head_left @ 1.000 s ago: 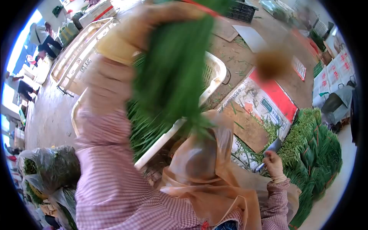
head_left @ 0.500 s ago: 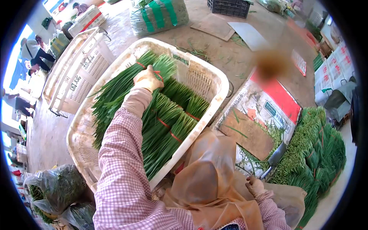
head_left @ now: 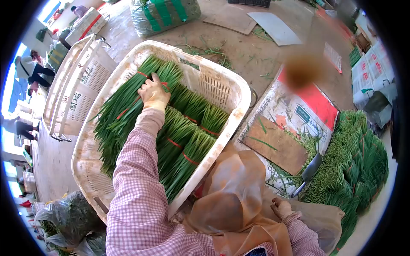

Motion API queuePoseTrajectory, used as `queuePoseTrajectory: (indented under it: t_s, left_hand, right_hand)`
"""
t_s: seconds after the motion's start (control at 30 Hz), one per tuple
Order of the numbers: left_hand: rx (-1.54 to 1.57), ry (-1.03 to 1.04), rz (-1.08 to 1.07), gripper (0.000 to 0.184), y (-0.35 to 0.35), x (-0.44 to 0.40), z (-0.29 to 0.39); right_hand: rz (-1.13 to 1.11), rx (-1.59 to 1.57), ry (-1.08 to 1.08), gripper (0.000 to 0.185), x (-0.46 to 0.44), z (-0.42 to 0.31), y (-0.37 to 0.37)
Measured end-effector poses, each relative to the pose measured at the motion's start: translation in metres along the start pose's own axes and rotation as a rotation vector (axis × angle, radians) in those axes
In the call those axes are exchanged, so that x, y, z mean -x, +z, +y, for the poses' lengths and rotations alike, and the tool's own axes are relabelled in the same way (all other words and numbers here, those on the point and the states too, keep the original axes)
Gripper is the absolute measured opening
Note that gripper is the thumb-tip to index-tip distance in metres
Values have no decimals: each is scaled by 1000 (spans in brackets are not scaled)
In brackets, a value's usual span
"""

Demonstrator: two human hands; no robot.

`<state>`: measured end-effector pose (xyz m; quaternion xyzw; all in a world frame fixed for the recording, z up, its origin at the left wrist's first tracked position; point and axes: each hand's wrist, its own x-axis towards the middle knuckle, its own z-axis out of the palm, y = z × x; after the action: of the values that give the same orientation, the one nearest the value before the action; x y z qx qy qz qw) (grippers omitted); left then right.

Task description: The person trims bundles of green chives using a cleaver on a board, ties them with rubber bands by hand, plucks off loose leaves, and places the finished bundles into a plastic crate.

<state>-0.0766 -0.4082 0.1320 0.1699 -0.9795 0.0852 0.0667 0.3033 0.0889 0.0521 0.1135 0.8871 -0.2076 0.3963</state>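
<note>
Resting near the right knee: right hand (head_left: 282,208), fingers curling, can't tell if it's holding anything. Knife (head_left: 311,168) is lying just beyond, beside the stalk pile (head_left: 339,170). Farther left, left hand (head_left: 153,93) is touching a green bundle (head_left: 171,74) inside the white crate (head_left: 245,91); can't tell if gripping. Wrapped bale (head_left: 164,17) is sitting far left.

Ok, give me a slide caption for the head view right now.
Left hand on red-banded green bundles in a white crate, right hand near a broad-bladed tool.
</note>
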Motion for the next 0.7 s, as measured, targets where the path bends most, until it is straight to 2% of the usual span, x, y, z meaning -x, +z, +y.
queuePoseTrajectory:
  t_s: [0.17,0.23,0.27,0.3,0.37,0.47,0.57,0.63,0.7]
  left_hand:
    - [26,-53,-133,102,-15,3,6]
    - [-15,-23,-61,100,-12,10,5]
    - [-13,-52,-62,100,-6,8,1]
    - [-13,6,15,99,4,9,-2]
    - [-4,48,194,97,31,4,1]
    - [-45,42,283,94,41,3,2]
    - [78,67,92,98,12,12,1]
    - [47,65,1,100,-3,20,4]
    - [27,63,-20,97,-4,33,3]
  right_hand:
    - [-18,27,-20,35,-5,-3,9]
    - [-43,53,-42,36,-14,1,12]
    - [-39,0,-79,36,-20,14,26]
    - [-43,-52,-105,36,-21,26,31]
    - [-84,62,-66,36,-22,23,22]
    - [-117,170,-48,35,-16,6,11]
    - [-98,182,-64,35,-19,-5,1]
    - [-98,184,-78,34,-26,-11,-5]
    - [-97,190,-84,34,-31,-18,-11]
